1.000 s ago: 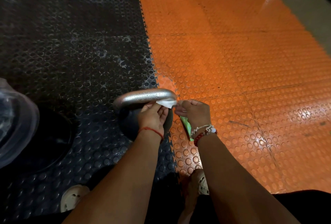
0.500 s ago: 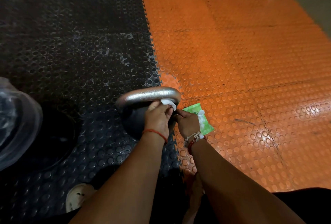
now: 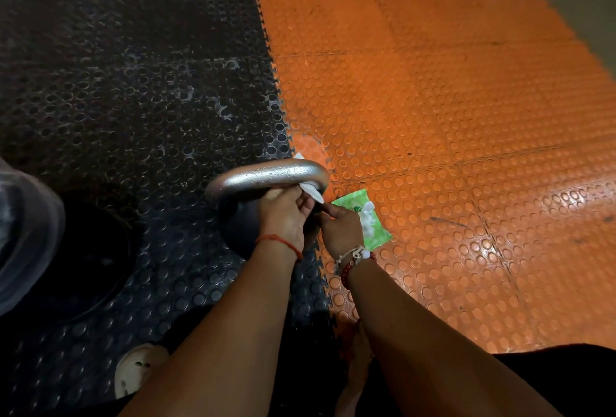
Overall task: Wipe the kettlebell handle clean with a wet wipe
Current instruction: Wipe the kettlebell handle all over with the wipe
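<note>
Kettlebell handle (image 3: 266, 176) now has the wet wipe (image 3: 311, 191) looped round it. Left hand (image 3: 283, 216) and right hand (image 3: 340, 226) both pinch it. Wipe pack (image 3: 370, 223) dropped, so wiping can likely start.

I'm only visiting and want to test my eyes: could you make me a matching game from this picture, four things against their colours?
Things:
1 kettlebell handle
2 wipe
3 packet
4 thread on the left wrist

Colours:
a green
b red
c silver
d white

Pairs: 1-c; 2-d; 3-a; 4-b
</note>
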`<state>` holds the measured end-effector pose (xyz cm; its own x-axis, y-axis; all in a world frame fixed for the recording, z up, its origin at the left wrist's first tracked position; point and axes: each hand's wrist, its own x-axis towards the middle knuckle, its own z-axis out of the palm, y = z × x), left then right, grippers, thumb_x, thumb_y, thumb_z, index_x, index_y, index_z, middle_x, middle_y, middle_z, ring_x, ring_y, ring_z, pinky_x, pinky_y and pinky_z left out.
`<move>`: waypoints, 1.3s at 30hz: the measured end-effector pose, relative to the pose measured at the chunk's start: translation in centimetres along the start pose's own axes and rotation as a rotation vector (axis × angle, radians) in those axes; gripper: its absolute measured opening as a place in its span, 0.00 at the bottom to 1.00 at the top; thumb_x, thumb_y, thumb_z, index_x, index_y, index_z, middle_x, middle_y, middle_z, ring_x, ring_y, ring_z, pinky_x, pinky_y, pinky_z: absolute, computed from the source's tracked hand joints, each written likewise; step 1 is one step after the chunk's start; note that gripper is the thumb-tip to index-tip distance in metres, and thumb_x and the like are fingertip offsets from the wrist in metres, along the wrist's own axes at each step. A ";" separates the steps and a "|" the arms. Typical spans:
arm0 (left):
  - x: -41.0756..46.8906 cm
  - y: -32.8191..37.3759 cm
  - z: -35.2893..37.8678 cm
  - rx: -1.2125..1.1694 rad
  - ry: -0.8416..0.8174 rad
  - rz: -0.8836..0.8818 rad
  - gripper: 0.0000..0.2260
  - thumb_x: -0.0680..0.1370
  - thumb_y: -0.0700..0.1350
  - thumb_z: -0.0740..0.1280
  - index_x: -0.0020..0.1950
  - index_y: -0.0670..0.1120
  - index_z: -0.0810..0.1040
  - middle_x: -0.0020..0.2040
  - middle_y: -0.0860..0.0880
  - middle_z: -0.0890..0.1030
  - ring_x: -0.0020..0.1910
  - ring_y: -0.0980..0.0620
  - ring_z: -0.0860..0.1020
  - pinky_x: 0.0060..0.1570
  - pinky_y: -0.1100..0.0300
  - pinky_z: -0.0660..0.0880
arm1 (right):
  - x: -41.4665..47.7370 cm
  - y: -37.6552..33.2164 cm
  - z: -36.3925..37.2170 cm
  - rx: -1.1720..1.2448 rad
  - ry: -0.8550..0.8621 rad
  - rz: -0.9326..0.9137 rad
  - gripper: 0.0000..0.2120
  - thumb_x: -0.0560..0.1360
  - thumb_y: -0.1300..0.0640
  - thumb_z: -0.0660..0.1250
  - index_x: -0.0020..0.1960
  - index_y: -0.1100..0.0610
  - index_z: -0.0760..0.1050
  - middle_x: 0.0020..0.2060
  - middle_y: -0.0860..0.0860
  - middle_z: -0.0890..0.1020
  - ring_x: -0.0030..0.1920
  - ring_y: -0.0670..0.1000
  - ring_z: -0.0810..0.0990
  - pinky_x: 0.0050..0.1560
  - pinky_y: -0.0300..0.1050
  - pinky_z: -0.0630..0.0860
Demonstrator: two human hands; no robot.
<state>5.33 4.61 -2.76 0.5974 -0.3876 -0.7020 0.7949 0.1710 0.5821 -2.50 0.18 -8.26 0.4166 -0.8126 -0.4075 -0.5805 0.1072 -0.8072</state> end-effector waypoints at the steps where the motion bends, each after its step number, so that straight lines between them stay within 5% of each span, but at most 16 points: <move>1: -0.2 -0.2 -0.2 -0.002 -0.044 0.020 0.12 0.80 0.30 0.58 0.44 0.43 0.76 0.41 0.46 0.78 0.40 0.54 0.78 0.37 0.67 0.78 | 0.0 0.0 0.0 -0.001 0.000 -0.005 0.15 0.72 0.65 0.64 0.55 0.55 0.82 0.42 0.56 0.84 0.33 0.46 0.76 0.37 0.39 0.73; 7: 0.6 0.0 -0.1 0.018 -0.051 0.095 0.10 0.79 0.29 0.59 0.56 0.39 0.74 0.43 0.46 0.78 0.43 0.53 0.78 0.37 0.66 0.79 | -0.3 -0.3 0.0 -0.010 0.009 -0.008 0.15 0.72 0.65 0.64 0.55 0.57 0.81 0.43 0.57 0.83 0.42 0.53 0.79 0.48 0.47 0.77; 11: 0.0 -1.1 -0.1 0.054 -0.041 0.114 0.09 0.79 0.32 0.60 0.46 0.43 0.76 0.43 0.47 0.78 0.43 0.54 0.78 0.35 0.68 0.78 | -0.6 -0.7 -0.3 -0.008 -0.014 -0.016 0.13 0.72 0.66 0.63 0.52 0.57 0.83 0.40 0.58 0.83 0.32 0.49 0.76 0.37 0.42 0.73; 13: 0.5 -0.5 0.2 0.062 -0.014 0.101 0.11 0.79 0.31 0.60 0.43 0.44 0.76 0.41 0.47 0.78 0.41 0.54 0.78 0.35 0.68 0.78 | -0.7 -0.7 -0.3 -0.021 0.002 -0.009 0.12 0.72 0.65 0.64 0.51 0.59 0.82 0.43 0.61 0.83 0.39 0.56 0.80 0.40 0.44 0.75; 15: 0.8 -0.2 0.4 0.066 0.000 0.092 0.09 0.79 0.30 0.59 0.44 0.41 0.76 0.41 0.46 0.78 0.41 0.53 0.78 0.36 0.68 0.77 | -0.8 -0.8 -0.3 -0.031 0.006 -0.009 0.11 0.72 0.66 0.64 0.51 0.61 0.82 0.45 0.62 0.83 0.45 0.59 0.81 0.43 0.45 0.75; 18: 0.2 -1.1 0.2 0.098 -0.068 0.102 0.10 0.79 0.30 0.58 0.53 0.40 0.76 0.43 0.47 0.79 0.44 0.54 0.78 0.41 0.66 0.76 | -0.8 -0.9 -0.4 -0.004 -0.011 -0.013 0.12 0.71 0.66 0.65 0.51 0.58 0.83 0.43 0.60 0.84 0.40 0.55 0.81 0.44 0.48 0.77; 21: 0.5 -0.7 0.2 0.135 -0.054 0.111 0.09 0.78 0.29 0.59 0.51 0.39 0.77 0.43 0.46 0.79 0.45 0.52 0.78 0.47 0.62 0.76 | -0.8 -0.9 -0.3 -0.012 0.007 -0.003 0.12 0.71 0.65 0.66 0.52 0.59 0.82 0.44 0.60 0.84 0.42 0.56 0.81 0.46 0.47 0.77; 23: 0.9 -0.1 0.3 0.128 -0.023 0.113 0.10 0.77 0.28 0.60 0.43 0.39 0.77 0.41 0.46 0.79 0.43 0.52 0.78 0.47 0.61 0.77 | -0.9 -0.9 -0.2 -0.045 0.012 -0.012 0.13 0.71 0.64 0.66 0.54 0.59 0.81 0.46 0.59 0.83 0.45 0.56 0.81 0.46 0.42 0.75; 26: 0.5 -0.5 0.1 0.105 -0.042 0.117 0.12 0.78 0.29 0.61 0.41 0.43 0.78 0.40 0.48 0.79 0.41 0.55 0.78 0.42 0.64 0.77 | -0.9 -0.5 0.0 -0.072 0.001 -0.033 0.14 0.72 0.62 0.67 0.56 0.56 0.81 0.42 0.52 0.80 0.41 0.48 0.76 0.33 0.24 0.67; 30: 0.4 -0.2 0.3 0.095 0.000 0.113 0.12 0.77 0.29 0.61 0.42 0.43 0.77 0.41 0.48 0.79 0.41 0.54 0.78 0.43 0.64 0.78 | -0.7 0.0 0.2 -0.060 0.019 -0.033 0.14 0.72 0.62 0.67 0.57 0.56 0.80 0.42 0.50 0.79 0.41 0.45 0.75 0.31 0.20 0.64; 39: 0.1 0.0 0.6 0.125 0.006 0.124 0.13 0.78 0.29 0.59 0.39 0.42 0.76 0.39 0.47 0.78 0.39 0.55 0.77 0.42 0.64 0.77 | -0.5 0.3 0.7 -0.048 0.028 -0.012 0.17 0.72 0.60 0.69 0.61 0.55 0.78 0.55 0.54 0.81 0.53 0.50 0.79 0.50 0.35 0.69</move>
<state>5.33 4.04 -2.56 0.6908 -0.3653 -0.6239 0.6961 0.1027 0.7106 -2.44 1.00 -8.59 0.4039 -0.8297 -0.3854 -0.6089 0.0706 -0.7901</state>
